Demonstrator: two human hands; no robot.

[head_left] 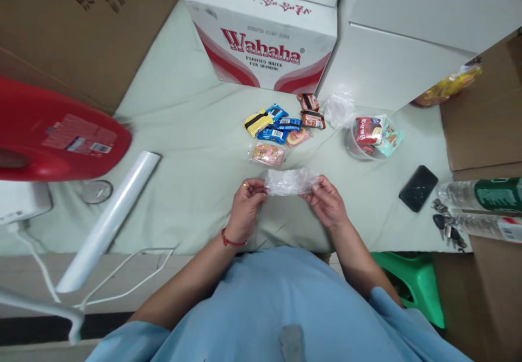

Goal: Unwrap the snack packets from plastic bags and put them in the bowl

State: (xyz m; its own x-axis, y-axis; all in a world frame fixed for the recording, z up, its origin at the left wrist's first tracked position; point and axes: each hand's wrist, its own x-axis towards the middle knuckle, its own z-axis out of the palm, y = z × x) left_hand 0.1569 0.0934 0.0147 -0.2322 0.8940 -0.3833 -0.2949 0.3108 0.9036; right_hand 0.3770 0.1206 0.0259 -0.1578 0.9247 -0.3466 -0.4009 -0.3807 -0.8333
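A piece of clear plastic film [290,182] is stretched between my hands just above the cloth. My left hand [248,201], with a ring and a red bracelet, pinches its left end. At the other end, my right hand [326,201] grips the film between thumb and fingers. Just beyond lies a wrapped biscuit in a clear packet [267,154]. Behind it are several small snack packets: a yellow packet [258,124], blue packets [272,135] and brown packets [313,119]. A clear plastic bowl [354,147] to the right holds red and light green packets.
A white Wahaha water carton [265,41] stands at the back, beside crumpled clear plastic [340,109]. On the right are a black phone [418,188], keys [448,226] and plastic bottles [459,194]. A film roll [108,220] and red jug [61,128] are left.
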